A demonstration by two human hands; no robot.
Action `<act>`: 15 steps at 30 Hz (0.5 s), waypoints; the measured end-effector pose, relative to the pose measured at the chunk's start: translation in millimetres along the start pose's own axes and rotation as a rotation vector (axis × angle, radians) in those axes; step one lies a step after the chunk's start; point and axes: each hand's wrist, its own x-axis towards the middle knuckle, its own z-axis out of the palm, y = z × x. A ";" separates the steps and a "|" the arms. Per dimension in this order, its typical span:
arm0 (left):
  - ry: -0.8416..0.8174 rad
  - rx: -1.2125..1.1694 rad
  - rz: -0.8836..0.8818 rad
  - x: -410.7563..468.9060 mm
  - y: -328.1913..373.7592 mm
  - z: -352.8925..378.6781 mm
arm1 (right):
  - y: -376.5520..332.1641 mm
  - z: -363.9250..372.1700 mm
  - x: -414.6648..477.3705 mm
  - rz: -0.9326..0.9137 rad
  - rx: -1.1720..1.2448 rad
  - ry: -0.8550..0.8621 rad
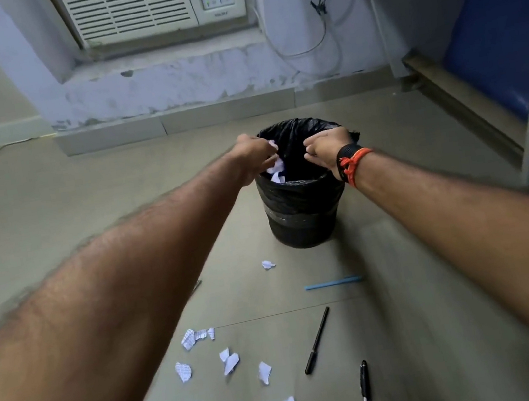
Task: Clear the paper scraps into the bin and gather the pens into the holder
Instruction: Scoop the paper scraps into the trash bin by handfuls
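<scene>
At frame centre, our left hand (254,156) grasps white paper scraps (276,164) over the black-lined bin (304,208); our right hand (326,152) hovers with fingers curled, grip undeterminable. Scraps (231,392) and 4 pens (317,340) lie at lower centre.

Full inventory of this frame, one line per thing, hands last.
bin: one, black liner, on the floor mid-frame, scraps inside.
paper scraps: about ten loose, white, on the floor in front of the bin; one lies alone near its base.
pens: two black at right, a dark blue one at lower left, a light blue one nearer the bin.
air conditioner: one, white, in the wall at top, display reads 24.
cable: hangs down the wall at right.
left hand: over the bin rim, fingers around white scraps.
right hand: over the bin, fingers curled, black and orange wristband.
</scene>
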 end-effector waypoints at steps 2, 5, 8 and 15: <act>-0.014 -0.013 0.043 -1.8 -4.6 -4.1 | 5.4 -1.3 -7.7 -0.052 0.101 0.088; -0.058 0.009 0.066 -7.2 -16.9 -10.8 | 17.2 6.6 -37.3 -0.105 0.245 0.101; -0.104 0.030 0.070 -11.2 -15.8 -13.9 | 43.1 13.7 -62.3 -0.051 0.374 0.088; 0.044 -0.038 0.175 -47.1 -65.9 -26.6 | 98.5 39.1 -83.6 0.045 0.430 0.074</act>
